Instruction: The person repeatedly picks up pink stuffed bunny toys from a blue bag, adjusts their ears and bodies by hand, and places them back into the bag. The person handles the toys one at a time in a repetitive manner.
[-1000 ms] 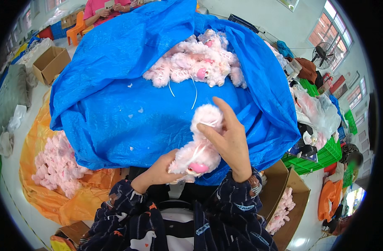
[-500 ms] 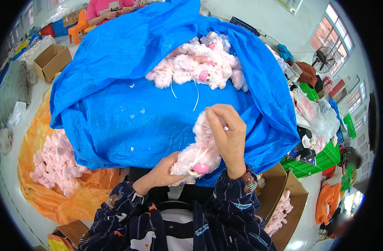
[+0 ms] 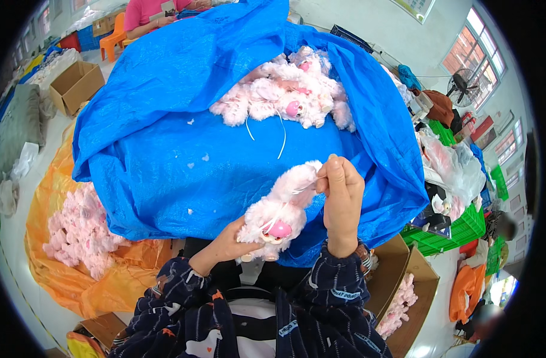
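Note:
A fluffy pale-pink plush toy (image 3: 279, 209) with a bright pink nose lies over the front edge of the blue sheet (image 3: 165, 185), its face toward me. My left hand (image 3: 230, 241) grips it beside the head. White strands show on its fur. At the toy's far, narrow end, my right hand (image 3: 343, 190) is closed in a pinch; what the fingertips hold is too small to make out. More pink plush toys (image 3: 264, 92) are heaped at the back of the sheet, two loose white cords (image 3: 283, 136) trailing from them.
Left of the sheet, pink plush pieces (image 3: 85, 230) are piled on an orange sheet (image 3: 52, 286). A cardboard box (image 3: 425, 280) with pink pieces stands near right. Green crates (image 3: 446, 232) are beyond it. Someone in pink (image 3: 145, 17) sits at the far left.
My right hand has moved slightly right and turned, its fingertips now at the toy's far end. The toy has tilted, showing more of its face. My left hand keeps its grip.

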Demonstrator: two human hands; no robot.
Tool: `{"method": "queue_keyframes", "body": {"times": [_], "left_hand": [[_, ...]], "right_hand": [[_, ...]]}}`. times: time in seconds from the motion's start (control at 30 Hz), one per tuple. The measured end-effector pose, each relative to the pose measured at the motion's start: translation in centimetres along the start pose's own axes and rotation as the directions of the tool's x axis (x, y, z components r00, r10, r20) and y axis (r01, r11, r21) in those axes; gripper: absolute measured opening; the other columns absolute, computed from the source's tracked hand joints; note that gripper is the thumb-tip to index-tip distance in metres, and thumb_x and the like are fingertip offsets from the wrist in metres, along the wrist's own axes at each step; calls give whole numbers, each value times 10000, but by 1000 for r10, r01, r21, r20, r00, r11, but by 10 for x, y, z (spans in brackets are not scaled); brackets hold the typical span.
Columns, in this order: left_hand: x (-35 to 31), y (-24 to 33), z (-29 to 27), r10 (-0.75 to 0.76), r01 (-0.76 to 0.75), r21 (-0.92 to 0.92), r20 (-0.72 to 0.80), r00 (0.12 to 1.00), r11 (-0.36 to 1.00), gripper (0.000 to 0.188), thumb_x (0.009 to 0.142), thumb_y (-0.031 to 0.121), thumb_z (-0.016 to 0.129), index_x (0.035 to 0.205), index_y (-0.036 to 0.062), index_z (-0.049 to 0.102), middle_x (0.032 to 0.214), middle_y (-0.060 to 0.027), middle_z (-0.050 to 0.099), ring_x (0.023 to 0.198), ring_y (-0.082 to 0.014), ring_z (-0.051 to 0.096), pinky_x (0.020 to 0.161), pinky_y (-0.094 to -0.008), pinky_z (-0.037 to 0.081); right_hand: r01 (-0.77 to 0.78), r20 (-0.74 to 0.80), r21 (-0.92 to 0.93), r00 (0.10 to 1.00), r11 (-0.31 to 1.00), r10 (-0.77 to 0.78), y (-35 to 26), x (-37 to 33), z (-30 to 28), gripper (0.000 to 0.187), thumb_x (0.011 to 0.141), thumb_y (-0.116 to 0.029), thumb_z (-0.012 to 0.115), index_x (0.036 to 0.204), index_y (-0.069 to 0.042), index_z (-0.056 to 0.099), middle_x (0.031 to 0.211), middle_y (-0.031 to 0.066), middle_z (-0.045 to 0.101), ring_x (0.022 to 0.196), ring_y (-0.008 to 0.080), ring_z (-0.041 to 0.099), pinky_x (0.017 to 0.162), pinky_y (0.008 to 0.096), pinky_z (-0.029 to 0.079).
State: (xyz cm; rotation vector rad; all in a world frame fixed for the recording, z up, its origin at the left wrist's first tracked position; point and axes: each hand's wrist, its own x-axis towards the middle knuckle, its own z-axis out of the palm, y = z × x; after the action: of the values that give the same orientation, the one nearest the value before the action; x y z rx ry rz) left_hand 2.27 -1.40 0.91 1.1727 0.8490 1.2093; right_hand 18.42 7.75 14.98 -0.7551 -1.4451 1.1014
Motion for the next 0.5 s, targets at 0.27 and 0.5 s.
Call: {"method": "queue_keyframes", "body": {"times": [0.27, 0.5], "left_hand": [[1, -6, -3, 10, -12, 79, 27, 1000, 997, 602, 691, 36, 708, 1218, -7, 420, 1149, -98, 531, 1053, -173, 511, 905, -322, 400], [-3, -3, -7, -51, 51, -4, -44, 998, 999, 615, 713, 19, 675, 1251, -17, 381, 1155, -91, 520, 1048, -159, 502, 895, -306, 403]], "right_hand": [[-230, 52, 491, 970, 840, 236, -6, 0, -4, 335, 915, -288, 456, 644, -91, 460, 534, 4, 445, 461, 73, 384, 445, 206, 328], [-22, -121, 622, 985, 783, 124, -11, 3, -39, 305, 920, -286, 444, 666, -119, 424, 539, -14, 404, 479, 71, 354, 438, 214, 296]]}}
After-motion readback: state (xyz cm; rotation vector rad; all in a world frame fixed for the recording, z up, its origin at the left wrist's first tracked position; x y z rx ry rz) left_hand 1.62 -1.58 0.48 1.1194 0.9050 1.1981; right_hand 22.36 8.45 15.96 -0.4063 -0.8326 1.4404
